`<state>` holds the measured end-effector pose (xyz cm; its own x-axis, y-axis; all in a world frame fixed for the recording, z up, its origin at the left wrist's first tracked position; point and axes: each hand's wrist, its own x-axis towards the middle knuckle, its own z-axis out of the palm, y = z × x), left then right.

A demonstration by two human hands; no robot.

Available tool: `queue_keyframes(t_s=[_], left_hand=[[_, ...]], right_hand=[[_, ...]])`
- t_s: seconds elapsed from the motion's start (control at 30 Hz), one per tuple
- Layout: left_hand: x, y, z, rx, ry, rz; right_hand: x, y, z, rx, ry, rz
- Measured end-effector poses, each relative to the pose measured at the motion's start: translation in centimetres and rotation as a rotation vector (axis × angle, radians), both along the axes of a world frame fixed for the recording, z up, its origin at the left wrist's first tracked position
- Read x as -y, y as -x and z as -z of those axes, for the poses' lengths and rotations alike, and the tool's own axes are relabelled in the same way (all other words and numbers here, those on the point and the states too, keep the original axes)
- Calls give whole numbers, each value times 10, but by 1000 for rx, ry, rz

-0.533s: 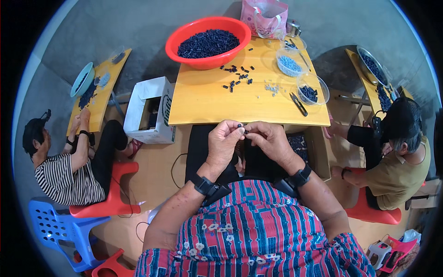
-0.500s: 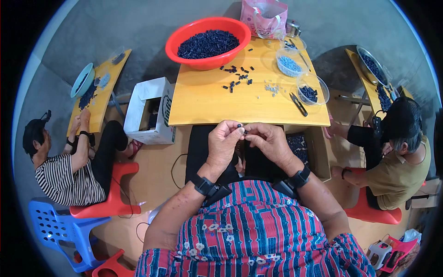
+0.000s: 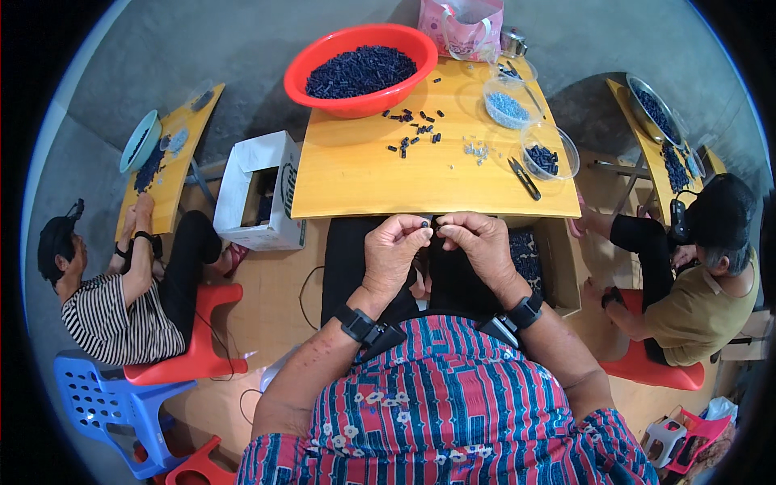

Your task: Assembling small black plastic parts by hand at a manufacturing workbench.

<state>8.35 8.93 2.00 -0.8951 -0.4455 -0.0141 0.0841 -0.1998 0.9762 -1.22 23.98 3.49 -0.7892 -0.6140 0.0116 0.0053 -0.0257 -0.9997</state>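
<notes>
Just off the near edge of the wooden table, my left hand point(image 3: 390, 257) is closed in a pinch on a small black cylindrical piece point(image 3: 425, 225). Beside it my right hand point(image 3: 478, 249) is also pinched, with something tiny and dark at its fingertips that I cannot make out. A narrow gap parts the fingertips of both hands. Ahead on the table point(image 3: 364, 186) lie several loose black pieces point(image 3: 404, 146) and a scatter of small pale clear bits point(image 3: 476, 150). Black thread snips point(image 3: 524, 179) rest near a clear bowl point(image 3: 575, 159) holding more black pieces.
A red basin point(image 3: 295, 61) heaped with black pieces stands at the back left. Another clear bowl point(image 3: 490, 111) contains light-blue bits, near a pink bag point(image 3: 461, 32). Boxes flank the table: white point(image 3: 255, 186), brown point(image 3: 562, 275). People sit at side tables left and right.
My fingertips have drawn slightly apart; my right hand has moved off the black piece, which stays in my left. The view has shifted a little.
</notes>
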Motion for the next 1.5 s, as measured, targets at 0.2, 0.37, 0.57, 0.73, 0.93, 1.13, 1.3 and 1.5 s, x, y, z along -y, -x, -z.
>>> queue_keyframes(t_s=[0.2,0.37,0.57,0.73,0.93,1.13,1.3,1.5], left_hand=[[1,-2,-2,51,156,19],[3,-4,-2,68,257,48],[1,-5,-7,27,265,47],[1,-5,-6,31,315,44],[1,-5,-8,55,354,56],[-1,-6,-12,63,327,66],[-3,-10,-15,48,359,59],[-4,-16,-16,22,301,80]], right_hand=[[0,3,1,25,5,-26],[2,2,-2,53,19,-33],[3,2,-2,82,34,-58],[2,3,0,92,48,-65],[-1,5,-3,28,6,-75],[-3,3,-6,-134,-58,-14],[-4,-5,-9,-573,-213,67],[-9,-8,-7,-671,-168,22]])
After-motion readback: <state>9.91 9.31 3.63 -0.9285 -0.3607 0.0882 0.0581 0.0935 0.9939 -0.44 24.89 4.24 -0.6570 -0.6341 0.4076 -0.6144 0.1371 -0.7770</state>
